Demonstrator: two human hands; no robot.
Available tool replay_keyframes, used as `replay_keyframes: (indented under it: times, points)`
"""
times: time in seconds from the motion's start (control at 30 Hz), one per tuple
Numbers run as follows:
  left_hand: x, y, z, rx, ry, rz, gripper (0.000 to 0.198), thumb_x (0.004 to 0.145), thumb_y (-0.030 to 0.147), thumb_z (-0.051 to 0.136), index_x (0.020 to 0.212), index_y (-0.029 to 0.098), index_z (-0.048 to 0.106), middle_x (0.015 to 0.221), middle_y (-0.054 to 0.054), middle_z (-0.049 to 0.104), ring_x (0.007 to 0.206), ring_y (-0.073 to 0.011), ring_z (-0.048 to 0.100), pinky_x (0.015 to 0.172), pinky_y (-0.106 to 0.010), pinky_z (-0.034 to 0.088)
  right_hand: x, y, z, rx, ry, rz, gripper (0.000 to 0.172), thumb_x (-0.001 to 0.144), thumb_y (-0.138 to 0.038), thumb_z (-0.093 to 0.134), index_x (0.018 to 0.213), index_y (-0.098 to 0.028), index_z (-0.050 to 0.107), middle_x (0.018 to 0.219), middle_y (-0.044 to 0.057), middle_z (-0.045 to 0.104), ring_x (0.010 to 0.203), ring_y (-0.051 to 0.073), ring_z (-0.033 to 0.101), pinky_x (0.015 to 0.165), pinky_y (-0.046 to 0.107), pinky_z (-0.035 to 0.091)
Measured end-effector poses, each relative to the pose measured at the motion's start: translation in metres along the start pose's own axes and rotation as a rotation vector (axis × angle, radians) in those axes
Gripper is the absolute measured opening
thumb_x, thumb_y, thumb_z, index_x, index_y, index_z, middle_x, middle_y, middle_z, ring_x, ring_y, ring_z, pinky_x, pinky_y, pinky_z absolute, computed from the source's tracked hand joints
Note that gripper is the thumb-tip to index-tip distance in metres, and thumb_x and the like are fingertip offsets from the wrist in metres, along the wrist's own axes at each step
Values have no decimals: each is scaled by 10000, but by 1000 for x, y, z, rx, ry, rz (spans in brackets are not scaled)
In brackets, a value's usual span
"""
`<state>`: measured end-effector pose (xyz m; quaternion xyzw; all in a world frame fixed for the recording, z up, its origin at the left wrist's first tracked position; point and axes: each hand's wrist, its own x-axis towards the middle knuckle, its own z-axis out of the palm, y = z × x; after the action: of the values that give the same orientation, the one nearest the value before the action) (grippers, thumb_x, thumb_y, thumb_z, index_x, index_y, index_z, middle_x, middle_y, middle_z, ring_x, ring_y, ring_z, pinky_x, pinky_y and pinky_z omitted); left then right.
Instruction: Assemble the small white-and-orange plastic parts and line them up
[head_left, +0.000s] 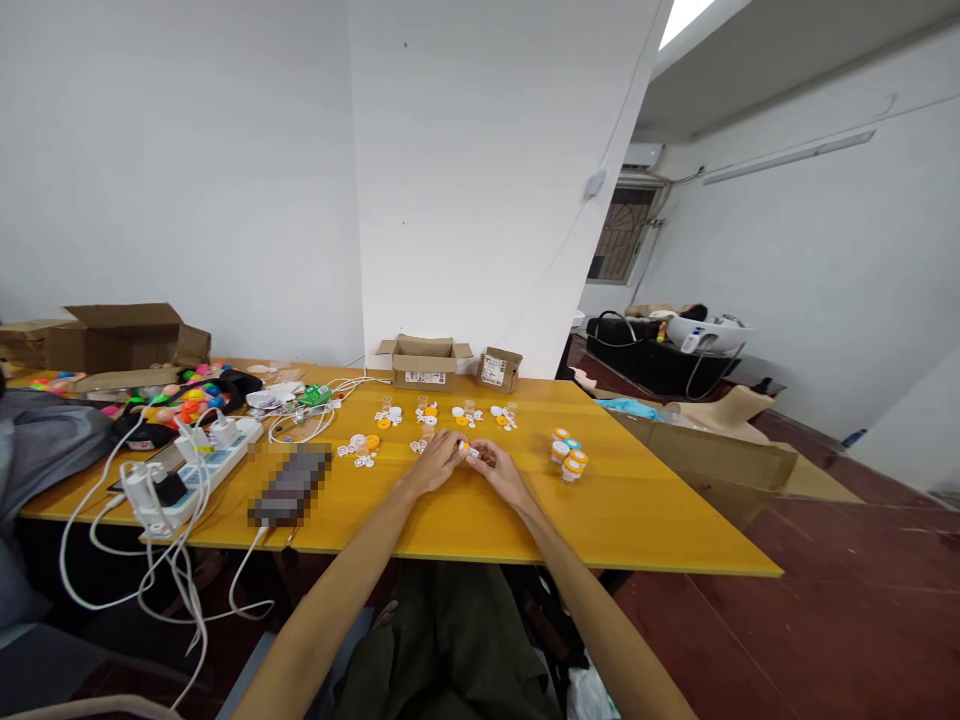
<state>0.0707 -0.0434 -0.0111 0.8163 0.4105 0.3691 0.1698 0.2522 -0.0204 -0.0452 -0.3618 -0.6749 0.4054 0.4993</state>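
Above the middle of the yellow table, my left hand (435, 464) and my right hand (498, 470) meet with fingers bent inward. Between their fingertips is a small orange-and-white round piece (464, 448), too small to make out fully. Both hands are closed on it. Just left of my left hand lie small white perforated discs (418, 446). Beyond the hands sit little groups of clear cups, orange rings and white discs, such as the group with an orange ring (462, 421). Another such group (361, 449) lies farther left. To the right stand stacked round containers (570, 456) with orange, white and blue tops.
Two cardboard boxes, one open (425, 362) and one smaller (499, 369), stand at the table's back. On the left are a phone-like blurred device (290, 486), a power strip (214, 470) with tangled white cables, and colourful balls (196, 402). The table's front edge (480, 556) is near me.
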Motion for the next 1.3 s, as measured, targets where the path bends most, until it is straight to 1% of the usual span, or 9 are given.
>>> replay_keyframes:
  times: [0.33, 0.5, 0.6, 0.7, 0.83, 0.93, 1.07, 1.17, 1.3]
  points:
    - [1, -4, 3, 23, 12, 5, 361, 1021, 493, 368, 1122, 251, 617, 1061, -63, 629, 1045, -244, 542, 1007, -415, 437, -1, -5, -1, -35, -12, 10, 345, 685, -461, 775, 929, -244, 664, 957, 31, 725, 847, 206, 653, 796, 349, 533]
    - [2, -9, 5, 23, 31, -26, 346, 1019, 487, 381, 1124, 256, 616, 1037, -58, 632, 1038, -245, 544, 1001, -411, 442, -2, -2, 0, -28, 0, 0, 382, 695, -501, 775, 963, -246, 679, 999, 42, 734, 872, 216, 664, 810, 359, 545]
    - [2, -10, 6, 17, 44, -34, 341, 1019, 486, 380, 1111, 255, 614, 1052, -58, 635, 1051, -247, 542, 996, -412, 447, -2, -3, 2, -16, 28, -19, 414, 754, -569, 714, 1025, -257, 697, 1061, 58, 741, 940, 235, 672, 860, 378, 545]
    - [3, -9, 5, 21, 41, -19, 340, 1019, 488, 382, 1084, 253, 618, 1059, -60, 639, 1056, -246, 542, 998, -412, 444, -3, -4, 3, -35, 10, -35, 416, 815, -621, 626, 995, -257, 717, 1010, 54, 749, 937, 243, 669, 877, 386, 539]
    - [2, -5, 3, 41, 27, -16, 343, 1026, 482, 363, 1085, 253, 612, 1042, -52, 631, 1055, -240, 542, 1021, -414, 426, -3, -4, 1, -48, -6, -33, 396, 766, -594, 693, 950, -244, 703, 940, 37, 741, 864, 222, 660, 838, 371, 543]
    - [2, -4, 2, 48, 20, -20, 327, 1027, 467, 365, 1086, 256, 609, 1033, -49, 627, 1047, -239, 543, 1021, -415, 423, -2, -4, 1, -43, 8, -20, 406, 708, -557, 758, 960, -247, 684, 986, 39, 739, 875, 218, 665, 841, 369, 545]
    - [2, -3, 2, 51, 26, -13, 335, 1029, 468, 358, 1084, 250, 606, 1047, -55, 626, 1053, -242, 537, 1018, -417, 423, -3, -8, 3, -31, 4, -16, 400, 767, -575, 693, 1000, -249, 693, 1044, 53, 744, 945, 240, 670, 890, 390, 535]
    - [2, -4, 3, 68, 30, -7, 335, 1033, 462, 351, 1083, 252, 607, 1047, -55, 627, 1059, -240, 531, 1026, -416, 414, -4, -12, 4, -47, -32, -39, 380, 832, -591, 601, 952, -246, 706, 997, 48, 747, 945, 242, 663, 908, 394, 524]
    - [3, -5, 3, 108, 21, 7, 330, 1036, 452, 350, 1079, 254, 611, 1012, -46, 628, 1041, -234, 530, 1043, -426, 398, -4, -9, 2, -67, -24, -30, 392, 761, -582, 685, 949, -238, 677, 952, 35, 730, 871, 219, 651, 856, 370, 532]
